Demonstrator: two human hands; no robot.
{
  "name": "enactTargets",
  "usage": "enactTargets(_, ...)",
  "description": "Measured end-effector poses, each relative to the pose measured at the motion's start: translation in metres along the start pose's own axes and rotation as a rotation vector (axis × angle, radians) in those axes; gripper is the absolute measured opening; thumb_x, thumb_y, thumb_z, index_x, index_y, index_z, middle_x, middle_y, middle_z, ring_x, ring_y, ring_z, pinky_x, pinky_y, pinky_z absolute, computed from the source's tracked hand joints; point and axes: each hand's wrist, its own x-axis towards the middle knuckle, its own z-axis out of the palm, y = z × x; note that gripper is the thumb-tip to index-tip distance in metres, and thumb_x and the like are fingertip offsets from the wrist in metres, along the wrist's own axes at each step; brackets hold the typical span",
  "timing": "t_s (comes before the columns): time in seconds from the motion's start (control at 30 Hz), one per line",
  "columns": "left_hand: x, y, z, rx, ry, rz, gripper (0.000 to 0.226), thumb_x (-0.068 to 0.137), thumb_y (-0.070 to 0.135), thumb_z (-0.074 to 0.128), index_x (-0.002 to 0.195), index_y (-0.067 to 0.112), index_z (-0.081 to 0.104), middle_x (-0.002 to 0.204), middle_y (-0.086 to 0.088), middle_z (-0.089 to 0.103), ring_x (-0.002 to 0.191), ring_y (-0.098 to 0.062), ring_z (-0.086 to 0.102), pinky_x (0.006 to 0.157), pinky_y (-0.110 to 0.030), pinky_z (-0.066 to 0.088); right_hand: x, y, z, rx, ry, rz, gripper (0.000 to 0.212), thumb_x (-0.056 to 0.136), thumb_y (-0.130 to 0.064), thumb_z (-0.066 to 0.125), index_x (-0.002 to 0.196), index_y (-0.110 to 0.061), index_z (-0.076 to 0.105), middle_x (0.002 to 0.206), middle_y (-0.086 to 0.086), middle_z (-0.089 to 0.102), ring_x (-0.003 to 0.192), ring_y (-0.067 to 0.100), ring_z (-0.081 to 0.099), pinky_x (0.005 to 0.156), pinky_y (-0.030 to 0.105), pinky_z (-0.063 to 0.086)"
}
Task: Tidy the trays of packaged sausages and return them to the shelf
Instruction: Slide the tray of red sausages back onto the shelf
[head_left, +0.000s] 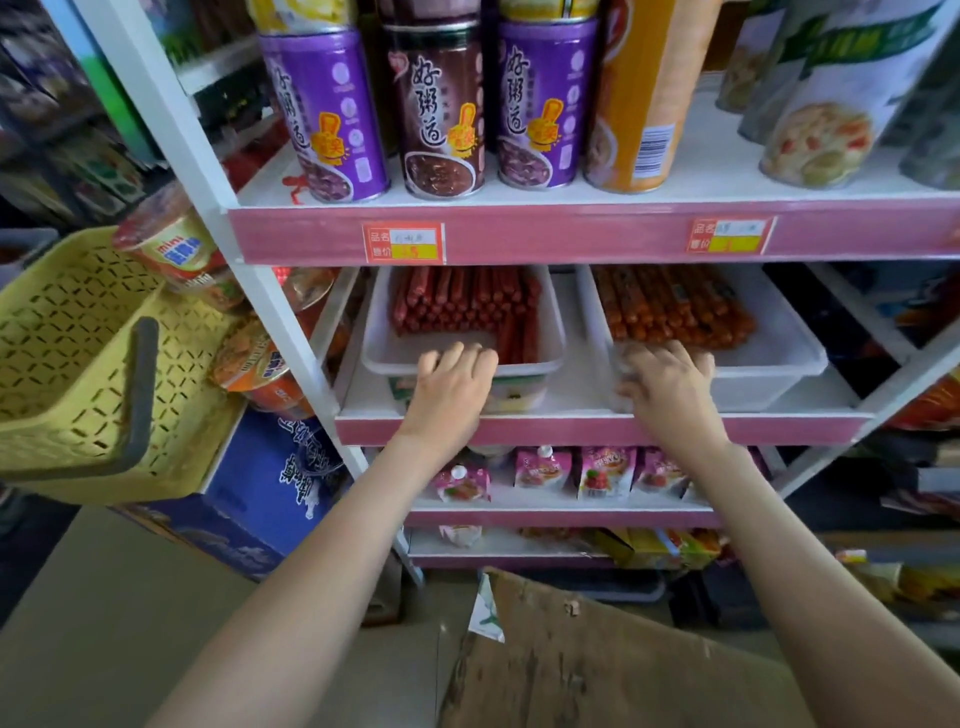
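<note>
The left tray (387, 358) of packaged sausages sits on the middle shelf (571, 430), and the right tray (779, 358) stands just beside it on the same board, so both are on the shelf at this moment. Look at the left one: red sausages (462, 301) are stacked in neat rows at the back, but a few loose sausages (517, 338) lie lengthwise toward the front, across the pattern, and the front part of the tray floor is bare. This tray also seems to ride on top of another container, largely hidden behind the hand. The left hand (454, 371) has its fingers curled over the front rim, gripping it. Over on the right, the orange-brown sausages (670, 309) are packed in even rows at the back of their tray, front floor bare there too. The right hand (667, 379) is at the near left corner of that tray, but it is blurred, and I cannot tell whether it grips the rim or only rests on it. My reading: the sorting looks largely done and the trays are home, with perhaps a final squaring-up against the shelf edge and those few stray red ones left to settle. The yellow basket (78, 364) stands off to the left, apart from the trays.
</note>
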Motion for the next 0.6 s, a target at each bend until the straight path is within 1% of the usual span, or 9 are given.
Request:
enactTargets(0.1, -0.005, -0.004, 0.006, -0.021, -0.007, -0.022, 0.059, 0.051, 0.010, 0.088, 0.085, 0.016, 0.040, 0.078, 0.001, 0.056, 0.075, -0.022, 0.053, 0.066, -0.031, 0.022, 0.006, -0.013, 0.009, -0.020, 0.082, -0.018, 0.027, 0.066, 0.005, 0.074, 0.092, -0.003, 0.068, 0.080, 0.014, 0.067, 0.083, 0.034, 0.059, 0.065, 0.036, 0.017)
enactTargets(0.23, -0.009, -0.010, 0.009, -0.045, 0.046, -0.035, 0.042, 0.060, 0.016, 0.086, 0.081, 0.012, 0.050, 0.078, -0.003, 0.057, 0.073, -0.026, 0.055, 0.066, -0.032, 0.022, 0.007, -0.024, 0.019, 0.003, 0.120, -0.033, 0.032, 0.066, 0.008, 0.072, 0.096, -0.003, 0.068, 0.079, 0.014, 0.067, 0.081, 0.034, 0.058, 0.069, 0.036, 0.020)
enactTargets(0.3, -0.009, -0.009, 0.011, -0.020, 0.066, -0.033, 0.043, 0.060, 0.015, 0.085, 0.082, 0.011, 0.049, 0.079, -0.004, 0.057, 0.073, -0.026, 0.055, 0.066, -0.032, 0.023, 0.008, -0.022, 0.017, 0.017, 0.098, -0.047, 0.034, 0.069, 0.008, 0.070, 0.102, -0.002, 0.066, 0.083, 0.016, 0.067, 0.086, 0.036, 0.057, 0.072, 0.040, 0.026)
enactTargets(0.33, -0.009, -0.007, 0.012, 0.005, 0.063, -0.041, 0.046, 0.059, 0.013, 0.085, 0.084, 0.012, 0.046, 0.080, -0.004, 0.058, 0.074, -0.026, 0.054, 0.067, -0.033, 0.024, 0.009, -0.021, 0.014, 0.022, 0.064, -0.057, 0.035, 0.073, 0.006, 0.068, 0.107, -0.001, 0.065, 0.089, 0.017, 0.067, 0.092, 0.037, 0.056, 0.073, 0.041, 0.025)
enactTargets(0.4, -0.011, 0.002, 0.010, 0.060, 0.046, -0.072, 0.049, 0.056, 0.005, 0.079, 0.091, 0.012, 0.045, 0.088, -0.006, 0.061, 0.078, -0.027, 0.055, 0.071, -0.035, 0.031, 0.010, -0.021, 0.008, -0.019, -0.072, -0.065, 0.039, 0.084, -0.002, 0.064, 0.123, -0.003, 0.057, 0.110, 0.017, 0.063, 0.109, 0.035, 0.049, 0.080, 0.041, 0.025)
enactTargets(0.47, -0.011, 0.017, 0.000, 0.047, 0.036, -0.112, 0.050, 0.058, -0.001, 0.066, 0.104, 0.009, 0.051, 0.103, -0.011, 0.064, 0.086, -0.030, 0.059, 0.077, -0.038, 0.042, 0.008, -0.019, 0.001, -0.102, -0.187, -0.069, 0.050, 0.089, -0.010, 0.062, 0.135, -0.006, 0.044, 0.130, 0.014, 0.051, 0.124, 0.032, 0.038, 0.096, 0.045, 0.024)
enactTargets(0.5, -0.009, 0.026, -0.007, 0.009, 0.021, -0.128, 0.054, 0.059, 0.000, 0.060, 0.111, 0.007, 0.052, 0.110, -0.014, 0.064, 0.091, -0.031, 0.060, 0.080, -0.041, 0.046, 0.004, -0.020, -0.004, -0.128, -0.215, -0.088, 0.057, 0.086, -0.012, 0.065, 0.138, -0.007, 0.041, 0.133, 0.013, 0.048, 0.127, 0.032, 0.035, 0.101, 0.047, 0.023)
enactTargets(0.53, -0.005, 0.036, -0.017, -0.042, -0.004, -0.139, 0.057, 0.060, 0.000, 0.057, 0.117, 0.006, 0.052, 0.116, -0.016, 0.062, 0.096, -0.033, 0.060, 0.083, -0.044, 0.047, -0.001, -0.020, -0.010, -0.140, -0.206, -0.118, 0.064, 0.079, -0.010, 0.071, 0.136, -0.007, 0.042, 0.131, 0.014, 0.049, 0.125, 0.032, 0.037, 0.103, 0.048, 0.025)
enactTargets(0.6, 0.003, 0.055, -0.042, -0.153, -0.124, -0.148, 0.064, 0.064, -0.003, 0.059, 0.127, 0.005, 0.049, 0.129, -0.020, 0.054, 0.111, -0.036, 0.054, 0.093, -0.049, 0.042, -0.013, -0.017, -0.022, -0.172, -0.139, -0.115, 0.069, 0.065, -0.001, 0.076, 0.128, -0.008, 0.049, 0.120, 0.013, 0.056, 0.117, 0.033, 0.045, 0.099, 0.049, 0.033)
